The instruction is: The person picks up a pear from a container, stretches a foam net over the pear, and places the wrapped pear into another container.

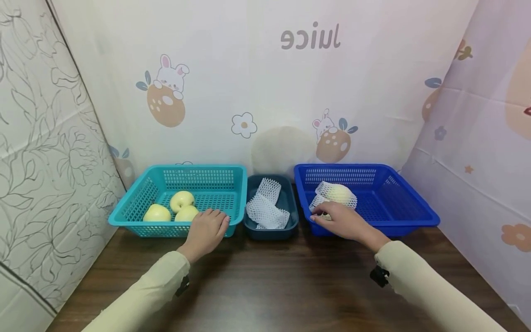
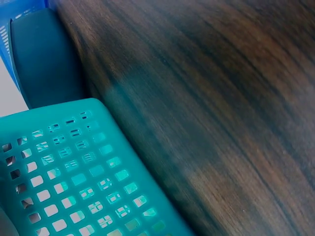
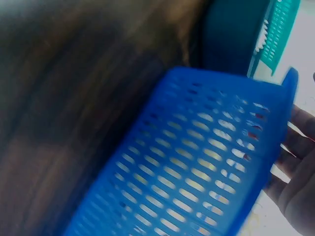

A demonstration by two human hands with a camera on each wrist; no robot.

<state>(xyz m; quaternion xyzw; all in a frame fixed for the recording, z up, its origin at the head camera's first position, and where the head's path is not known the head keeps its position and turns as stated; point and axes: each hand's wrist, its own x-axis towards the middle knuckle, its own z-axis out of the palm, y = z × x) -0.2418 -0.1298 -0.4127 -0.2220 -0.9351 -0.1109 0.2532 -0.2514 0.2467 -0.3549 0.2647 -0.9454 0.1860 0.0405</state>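
Observation:
Three pale yellow-green apples (image 1: 182, 201) lie in the teal basket (image 1: 239, 193) on the left. My left hand (image 1: 209, 229) rests at that basket's front rim, palm down, beside the nearest apple, with nothing seen in its grasp. In the blue basket (image 1: 408, 203) on the right, an apple (image 1: 341, 194) sits partly wrapped in a white foam net (image 1: 325, 189). Over this basket's front left rim reaches my right hand (image 1: 342, 220), fingers loosely bent near the netted apple. What lies under those fingers is partly hidden. The right wrist view shows the fingers (image 3: 300, 140) beyond the rim.
Between the two baskets stands a small dark teal bin (image 1: 293, 214) with several white foam nets (image 1: 267, 213) inside. All three containers are on a dark wooden table (image 1: 265, 286), against a printed backdrop (image 1: 269, 83).

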